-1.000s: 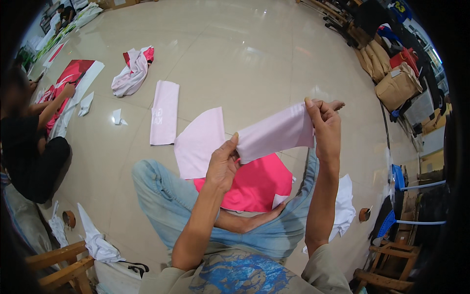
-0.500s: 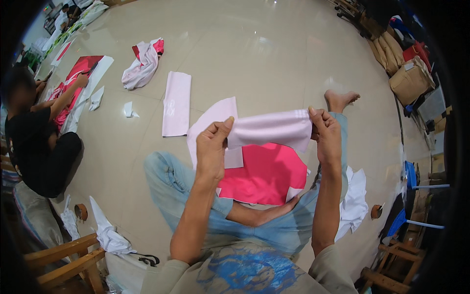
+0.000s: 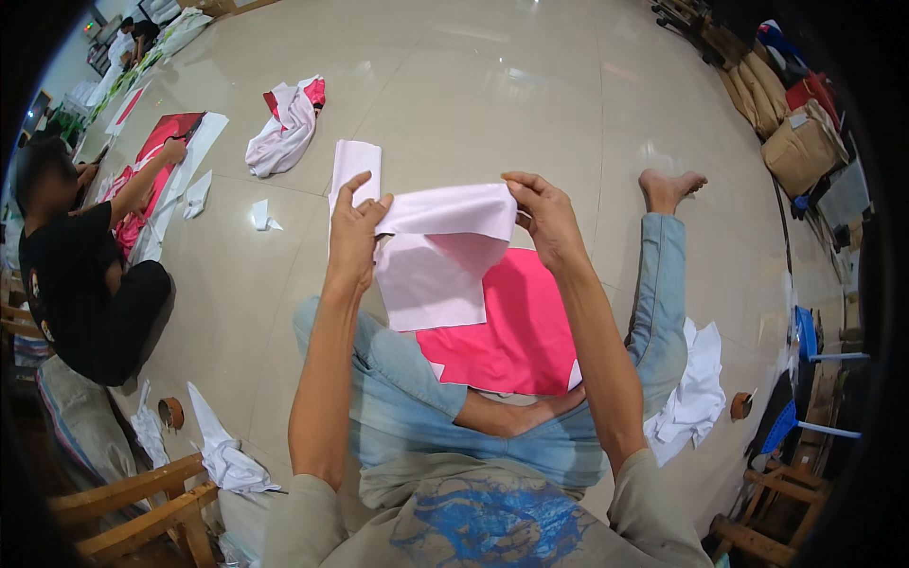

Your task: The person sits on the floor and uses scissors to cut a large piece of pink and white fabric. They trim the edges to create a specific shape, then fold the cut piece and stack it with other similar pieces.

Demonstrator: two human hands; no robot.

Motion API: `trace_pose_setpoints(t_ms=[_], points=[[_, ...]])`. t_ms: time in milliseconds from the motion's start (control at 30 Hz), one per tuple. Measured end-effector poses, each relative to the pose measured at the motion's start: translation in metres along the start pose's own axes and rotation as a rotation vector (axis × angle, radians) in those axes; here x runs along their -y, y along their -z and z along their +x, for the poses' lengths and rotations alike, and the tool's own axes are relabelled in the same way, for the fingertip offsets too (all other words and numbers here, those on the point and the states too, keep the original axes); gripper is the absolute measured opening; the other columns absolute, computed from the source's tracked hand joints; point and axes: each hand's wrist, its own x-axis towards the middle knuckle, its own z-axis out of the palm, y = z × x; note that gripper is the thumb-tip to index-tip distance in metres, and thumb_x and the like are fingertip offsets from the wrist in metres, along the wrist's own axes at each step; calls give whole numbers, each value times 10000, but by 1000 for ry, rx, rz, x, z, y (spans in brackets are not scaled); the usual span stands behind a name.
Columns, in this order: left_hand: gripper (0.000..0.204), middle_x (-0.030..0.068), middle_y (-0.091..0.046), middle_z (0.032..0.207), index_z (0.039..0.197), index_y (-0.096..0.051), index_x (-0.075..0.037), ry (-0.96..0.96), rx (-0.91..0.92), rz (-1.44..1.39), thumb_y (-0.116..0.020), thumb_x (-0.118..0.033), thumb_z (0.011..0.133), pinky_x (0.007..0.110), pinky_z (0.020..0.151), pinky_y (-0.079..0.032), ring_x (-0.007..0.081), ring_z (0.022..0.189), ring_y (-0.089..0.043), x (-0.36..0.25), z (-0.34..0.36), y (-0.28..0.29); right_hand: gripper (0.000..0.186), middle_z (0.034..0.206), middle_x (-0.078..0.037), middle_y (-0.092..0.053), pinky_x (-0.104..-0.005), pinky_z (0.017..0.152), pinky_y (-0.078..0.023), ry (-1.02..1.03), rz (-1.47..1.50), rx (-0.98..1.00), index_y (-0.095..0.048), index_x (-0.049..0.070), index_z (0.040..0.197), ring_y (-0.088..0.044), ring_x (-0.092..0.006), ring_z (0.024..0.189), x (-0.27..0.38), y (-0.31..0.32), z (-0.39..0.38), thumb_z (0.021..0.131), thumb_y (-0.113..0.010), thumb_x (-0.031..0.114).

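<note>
I hold a pale pink fabric piece (image 3: 445, 210) stretched out sideways above the floor. My left hand (image 3: 350, 235) pinches its left end, and my right hand (image 3: 547, 220) grips the upper right corner between thumb and fingers. Below the raised strip, a pale pink panel (image 3: 431, 289) hangs or lies over the bright pink fabric (image 3: 530, 331); whether the two pale parts are one piece I cannot tell. That bright pink fabric is spread between my legs, with white bits at its lower corners. Partly behind my left hand lies a folded pale pink strip (image 3: 357, 163).
A crumpled pink-and-white garment (image 3: 287, 133) and white scraps (image 3: 263, 216) lie on the floor. At left a co-worker (image 3: 80, 256) sits by red fabric (image 3: 170, 137). White cloth (image 3: 686, 393) lies by my right leg. Wooden frames (image 3: 142, 502), brown packages (image 3: 803, 147) and tape rolls (image 3: 171, 413) edge the space.
Both hands have moved left and slightly farther away with the pale fabric. More of the pale panel now shows over the bright pink fabric.
</note>
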Motion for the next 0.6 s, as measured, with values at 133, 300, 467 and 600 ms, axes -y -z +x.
trace_pose_setpoints(t_ms=[133,300,467,600], points=[[352,75,-688,1080,1325,-624,13,-25,56,231,-614,-60,981,247,843,-524,106,988,-650,-12,5,19,279,1021,-75,-691,-316,849,-529,29,-83,2,-687,1,1186,-644,-138,906,8,-20,1,962,-644,161],[437,187,-642,1341,1368,-593,45,-27,60,507,-629,-49,943,306,1017,-475,229,1169,-636,34,-22,37,303,996,-79,-691,-316,745,-524,-41,-146,40,-686,-1,1217,-630,-123,840,-52,-11,-12,934,-673,106],[531,351,-526,1399,1417,-499,84,-226,133,1074,-583,34,895,426,1043,-479,454,1216,-598,149,-35,67,376,1011,-98,-695,-323,719,-514,45,-617,7,-669,-14,1246,-609,-151,769,-157,2,-24,877,-705,48],[599,355,-462,1450,1444,-426,106,-153,169,1161,-555,76,859,483,985,-505,491,1183,-586,146,-45,52,397,1085,-143,-640,-355,743,-513,154,-640,-56,-663,-9,1244,-598,-237,782,-179,-1,-38,853,-709,38]])
